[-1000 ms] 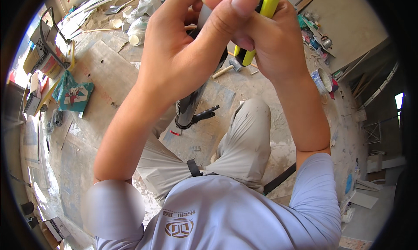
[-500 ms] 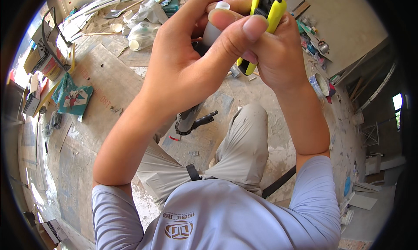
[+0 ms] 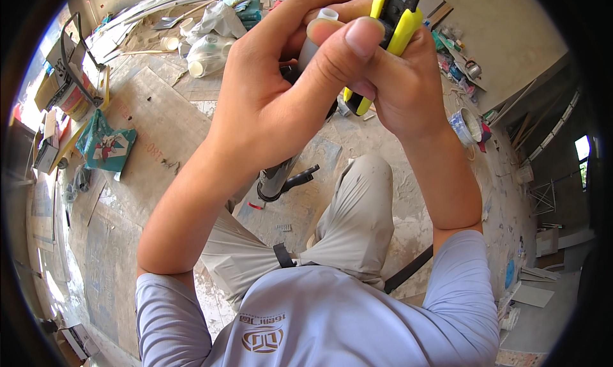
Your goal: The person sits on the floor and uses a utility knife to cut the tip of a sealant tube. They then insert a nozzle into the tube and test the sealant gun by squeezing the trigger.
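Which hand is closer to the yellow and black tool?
Right. The right hand holds the tool; the left hand is just to its left, curled around a whitish tube.

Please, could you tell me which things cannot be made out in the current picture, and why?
All in the head view:
- Yellow-and-black tool: far end cut off by the upper edge.
- Whether the pale tube joins the dark cylinder: hidden by the left hand.
- Right hand: fingers partly hidden by the left thumb.
- Red object on the floor: too small to identify.
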`<control>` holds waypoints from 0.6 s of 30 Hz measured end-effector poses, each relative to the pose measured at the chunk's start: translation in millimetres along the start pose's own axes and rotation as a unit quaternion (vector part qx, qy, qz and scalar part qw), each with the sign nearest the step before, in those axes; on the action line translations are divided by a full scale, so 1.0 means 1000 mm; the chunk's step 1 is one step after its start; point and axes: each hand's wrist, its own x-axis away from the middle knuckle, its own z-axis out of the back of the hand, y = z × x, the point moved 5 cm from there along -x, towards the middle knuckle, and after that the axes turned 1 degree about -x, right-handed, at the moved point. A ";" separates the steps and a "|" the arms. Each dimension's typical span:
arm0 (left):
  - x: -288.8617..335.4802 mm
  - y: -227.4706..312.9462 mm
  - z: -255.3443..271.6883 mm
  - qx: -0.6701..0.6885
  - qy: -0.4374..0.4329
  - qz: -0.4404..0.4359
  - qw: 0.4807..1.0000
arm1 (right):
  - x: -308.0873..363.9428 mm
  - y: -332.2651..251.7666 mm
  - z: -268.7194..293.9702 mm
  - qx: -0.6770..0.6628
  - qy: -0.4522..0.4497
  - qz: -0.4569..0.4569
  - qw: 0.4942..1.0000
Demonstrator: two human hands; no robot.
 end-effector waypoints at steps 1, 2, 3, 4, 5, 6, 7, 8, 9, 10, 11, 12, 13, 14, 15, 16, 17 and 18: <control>0.000 0.000 -0.002 0.004 0.000 -0.003 1.000 | 0.000 0.000 0.000 0.001 0.000 0.002 1.000; -0.001 0.001 0.000 0.007 0.000 -0.007 1.000 | 0.000 0.000 0.000 0.002 -0.001 0.004 1.000; -0.001 -0.001 -0.003 -0.004 0.022 -0.004 1.000 | 0.000 0.000 0.000 0.002 -0.002 0.006 1.000; -0.001 -0.001 -0.004 -0.012 0.032 0.003 0.999 | 0.000 0.000 -0.001 0.003 -0.002 0.008 1.000; -0.001 -0.001 -0.005 -0.020 0.043 0.010 0.999 | 0.000 0.000 0.000 0.001 0.000 0.008 1.000; 0.000 -0.002 -0.005 -0.023 0.043 0.022 0.999 | 0.000 0.000 0.000 -0.001 0.002 0.007 1.000; 0.000 -0.002 -0.005 -0.026 0.039 0.027 0.999 | 0.000 0.001 0.000 -0.004 0.004 0.007 1.000; 0.001 -0.002 -0.005 -0.030 0.036 0.033 0.998 | 0.000 0.001 0.000 -0.005 0.006 0.005 1.000; 0.001 -0.001 -0.005 -0.033 0.029 0.029 0.999 | 0.000 0.001 0.000 -0.006 0.008 0.005 1.000; 0.001 -0.001 -0.004 -0.040 0.028 0.023 0.999 | 0.001 0.001 -0.001 -0.006 0.010 0.005 1.000; 0.002 -0.001 -0.003 -0.047 0.026 0.016 0.998 | 0.001 0.000 -0.001 -0.012 0.010 0.003 1.000; 0.002 -0.002 -0.003 -0.058 0.031 0.005 0.998 | 0.001 0.000 -0.002 -0.017 0.009 0.002 1.000; 0.003 -0.002 -0.003 -0.077 0.031 -0.009 0.997 | 0.001 -0.002 -0.003 -0.022 0.007 0.001 1.000; 0.003 -0.002 -0.004 -0.096 0.031 -0.023 0.995 | 0.002 -0.002 -0.003 -0.028 0.017 -0.015 0.999; 0.004 0.000 -0.004 -0.122 0.028 -0.043 0.991 | 0.005 -0.005 -0.004 -0.033 0.025 -0.027 0.999; 0.003 0.001 -0.005 -0.151 0.026 -0.069 0.986 | 0.003 -0.009 -0.008 -0.028 0.007 0.002 1.000; 0.004 0.000 -0.004 -0.102 0.021 -0.040 0.994 | 0.004 -0.012 -0.011 -0.034 0.012 0.011 0.999; 0.004 0.002 -0.004 -0.108 0.033 -0.063 0.992 | 0.004 -0.010 -0.011 -0.022 0.037 -0.013 0.999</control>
